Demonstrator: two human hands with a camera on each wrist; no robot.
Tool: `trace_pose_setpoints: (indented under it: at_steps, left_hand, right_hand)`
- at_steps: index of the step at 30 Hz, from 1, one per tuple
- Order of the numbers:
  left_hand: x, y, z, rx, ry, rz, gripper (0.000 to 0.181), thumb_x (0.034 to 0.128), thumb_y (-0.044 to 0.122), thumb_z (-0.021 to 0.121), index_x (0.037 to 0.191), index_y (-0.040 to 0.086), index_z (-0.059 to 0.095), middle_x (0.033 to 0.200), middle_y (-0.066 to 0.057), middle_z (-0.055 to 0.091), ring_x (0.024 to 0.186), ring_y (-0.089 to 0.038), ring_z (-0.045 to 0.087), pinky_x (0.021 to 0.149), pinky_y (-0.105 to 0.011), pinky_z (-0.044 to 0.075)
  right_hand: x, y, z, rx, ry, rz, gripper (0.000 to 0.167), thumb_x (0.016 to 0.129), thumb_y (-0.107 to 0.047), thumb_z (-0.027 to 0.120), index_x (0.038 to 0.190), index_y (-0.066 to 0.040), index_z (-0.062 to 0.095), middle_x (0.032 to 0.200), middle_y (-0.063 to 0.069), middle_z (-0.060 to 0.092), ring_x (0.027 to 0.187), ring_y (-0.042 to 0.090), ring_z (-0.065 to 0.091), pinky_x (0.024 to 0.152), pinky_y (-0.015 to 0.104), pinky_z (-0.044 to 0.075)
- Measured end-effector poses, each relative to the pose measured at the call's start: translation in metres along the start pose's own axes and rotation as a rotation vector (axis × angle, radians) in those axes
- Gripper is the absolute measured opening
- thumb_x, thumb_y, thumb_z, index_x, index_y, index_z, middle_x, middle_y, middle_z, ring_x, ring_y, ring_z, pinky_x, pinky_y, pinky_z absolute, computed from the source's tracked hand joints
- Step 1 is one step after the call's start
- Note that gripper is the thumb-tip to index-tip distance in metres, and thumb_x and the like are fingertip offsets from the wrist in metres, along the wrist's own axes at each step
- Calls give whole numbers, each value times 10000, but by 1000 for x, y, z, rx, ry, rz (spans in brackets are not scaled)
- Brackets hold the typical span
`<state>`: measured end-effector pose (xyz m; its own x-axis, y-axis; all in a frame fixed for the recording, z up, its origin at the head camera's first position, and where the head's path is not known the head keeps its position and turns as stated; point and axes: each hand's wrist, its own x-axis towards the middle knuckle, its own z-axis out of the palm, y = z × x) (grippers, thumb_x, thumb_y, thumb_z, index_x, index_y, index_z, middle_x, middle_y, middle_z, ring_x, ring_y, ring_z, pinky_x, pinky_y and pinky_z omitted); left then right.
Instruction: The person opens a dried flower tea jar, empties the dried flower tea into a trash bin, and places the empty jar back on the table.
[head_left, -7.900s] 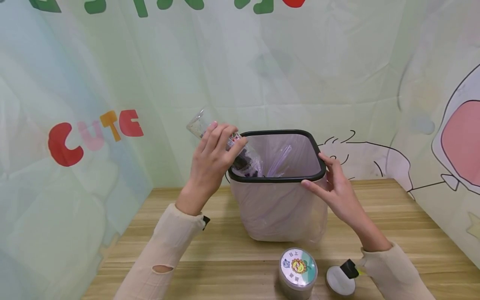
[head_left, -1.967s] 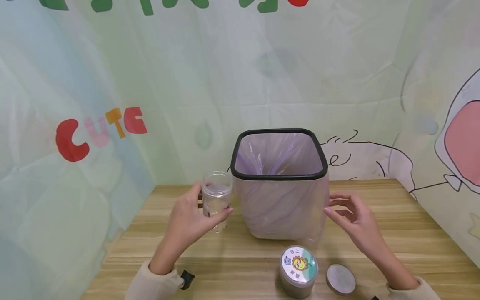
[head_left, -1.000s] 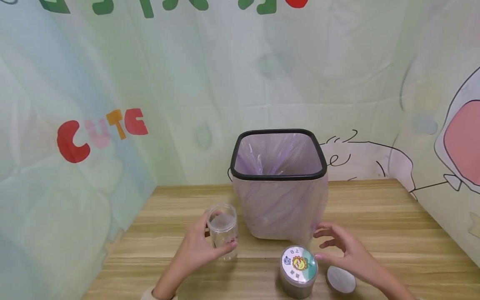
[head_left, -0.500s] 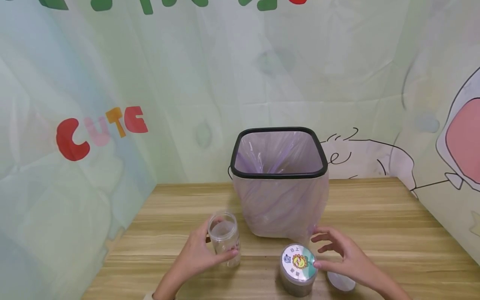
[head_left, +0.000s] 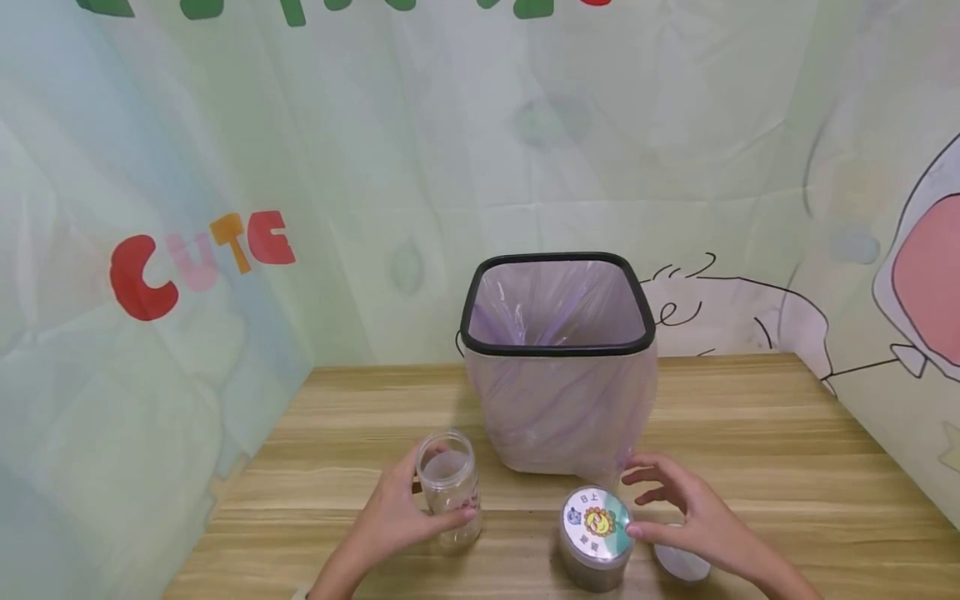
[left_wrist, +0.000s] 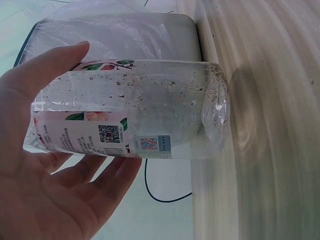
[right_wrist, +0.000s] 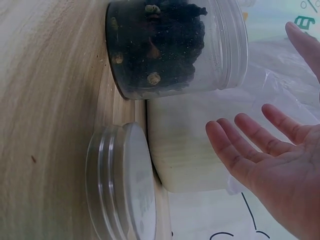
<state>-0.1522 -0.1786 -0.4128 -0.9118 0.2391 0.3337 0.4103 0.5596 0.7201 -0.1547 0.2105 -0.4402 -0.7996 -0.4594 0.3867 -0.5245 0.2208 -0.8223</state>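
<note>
Low on the right of the frame, nearest me, lies a loose silvery lid (head_left: 684, 565), round, ridged at the edge. Just left of it stands a printed-top jar (head_left: 597, 533), well filled with dark, crumbly stuff (right_wrist: 160, 45) and pale buds (right_wrist: 154, 78): nothing cleared out there, I'd judge. Now the right hand (head_left: 693, 508): fingers loosely spread, holding nothing, thumb tip right beside that jar's top; contact I can't tell. Over at lower centre-left, the left hand (head_left: 397, 508) has thumb and fingers wrapped round a clear jar (head_left: 448, 487), upright, mouth uncovered. Smooth walls, brown specks (left_wrist: 215, 90) clinging; I'd call it all but emptied, not yet capped. Whether its base meets the wood-grain tabletop (head_left: 337, 433), I can't tell. Beyond, mid-frame, the squarish bin (head_left: 562, 408), black-rimmed, its crinkly liner (head_left: 570, 304) glinting; behind, a creased cloth backdrop (head_left: 375, 125).
</note>
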Motion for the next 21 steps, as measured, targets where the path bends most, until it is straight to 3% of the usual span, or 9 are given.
trace_pose_setpoints:
  at_steps: [6, 12, 21]
  left_hand:
    - [-2, -4, 3, -3, -3, -24, 765, 637, 377, 950, 1277, 267, 545, 1098, 160, 636, 1021, -116, 617, 813, -324, 543]
    - [-3, -8, 5, -4, -29, -13, 751, 678, 422, 920, 1291, 215, 539, 1114, 91, 655, 1029, -150, 630, 820, -339, 545]
    - [-5, -11, 8, -41, -37, -55, 748, 673, 419, 923, 1278, 215, 535, 1109, 104, 654, 1032, -137, 630, 822, -345, 550]
  right_hand:
    - [0, 2, 1, -5, -2, -46, 617, 817, -24, 806, 1352, -80, 504, 1263, 124, 593, 1100, 226, 616, 833, 342, 565]
    - [1, 2, 1, 4, -4, -40, 617, 816, -24, 807, 1351, -77, 506, 1273, 130, 578, 1116, 225, 615, 831, 347, 566]
    - [0, 1, 2, 0, -3, -56, 623, 806, -15, 813, 1345, -68, 505, 1253, 111, 590, 1104, 233, 620, 827, 345, 567]
